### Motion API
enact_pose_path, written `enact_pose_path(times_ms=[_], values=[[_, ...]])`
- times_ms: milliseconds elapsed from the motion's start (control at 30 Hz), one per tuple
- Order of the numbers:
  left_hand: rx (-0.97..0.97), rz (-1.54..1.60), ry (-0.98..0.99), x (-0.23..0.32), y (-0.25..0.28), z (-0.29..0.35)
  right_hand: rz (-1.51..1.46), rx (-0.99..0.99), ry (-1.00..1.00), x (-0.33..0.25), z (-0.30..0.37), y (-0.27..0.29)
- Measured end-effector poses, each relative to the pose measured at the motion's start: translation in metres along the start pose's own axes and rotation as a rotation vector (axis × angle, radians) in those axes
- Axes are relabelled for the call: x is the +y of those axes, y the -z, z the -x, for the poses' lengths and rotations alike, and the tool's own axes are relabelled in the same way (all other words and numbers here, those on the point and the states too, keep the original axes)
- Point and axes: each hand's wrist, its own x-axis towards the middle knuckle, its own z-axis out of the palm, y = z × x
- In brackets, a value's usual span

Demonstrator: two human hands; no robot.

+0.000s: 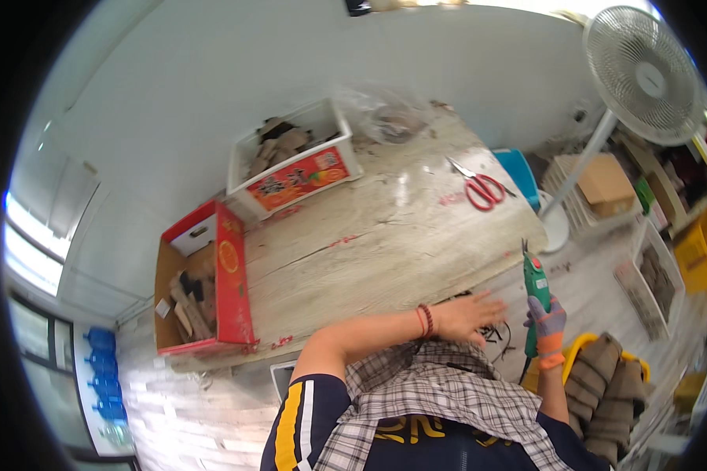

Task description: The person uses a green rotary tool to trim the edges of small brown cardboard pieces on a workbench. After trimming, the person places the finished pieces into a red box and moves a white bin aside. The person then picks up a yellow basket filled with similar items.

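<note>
My right hand (547, 315), in a grey and orange work glove, is closed around a green power cutter (536, 284). The tool stands upright with its narrow pointed metal blades upward, just off the table's right front corner. A red button shows near its head, and a cord hangs from its lower end. My bare left hand (473, 315) reaches across in front of me, palm down, its fingers stretched out and spread toward the cutter without touching it. Small dark scraps (491, 334) and thin cords lie below that hand, above my checked apron (448, 385).
Red-handled scissors (485, 191) lie on the wooden table (385, 243). A white crate (291, 184), a red carton (232, 275) and a clear plastic bag (397, 118) stand around its edges. A fan (644, 78), brown fabric bundles (605, 385) and a blue bin (518, 174) are at right.
</note>
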Motion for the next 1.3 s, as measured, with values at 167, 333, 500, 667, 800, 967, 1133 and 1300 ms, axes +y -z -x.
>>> enact_pose_path(times_ms=[167,333,500,667,800,967,1133,1300], values=[[0.197,-0.179,0.408,0.033,0.057,0.085,0.210,-0.094,0.050,-0.034,-0.009,-0.023],[-0.027,-0.118,0.418,0.071,0.003,0.108,0.694,-0.101,0.348,-0.053,-0.037,-0.060],[0.176,0.201,0.280,0.060,0.037,0.103,1.113,-0.160,0.545,-0.063,-0.069,-0.109],[0.558,-0.380,0.747,-0.019,0.111,0.149,1.317,-0.108,0.726,-0.050,-0.108,-0.139],[0.806,-0.621,0.974,-0.051,0.136,0.201,1.332,-0.041,0.858,-0.050,-0.128,-0.154],[0.851,-0.833,1.164,0.005,0.136,0.247,1.269,0.011,0.968,-0.057,-0.123,-0.150],[0.768,-1.263,1.698,0.121,0.137,0.306,1.258,0.066,1.006,-0.039,-0.115,-0.126],[0.684,-1.241,1.851,0.158,0.108,0.359,1.225,0.076,1.069,-0.045,-0.092,-0.144]])
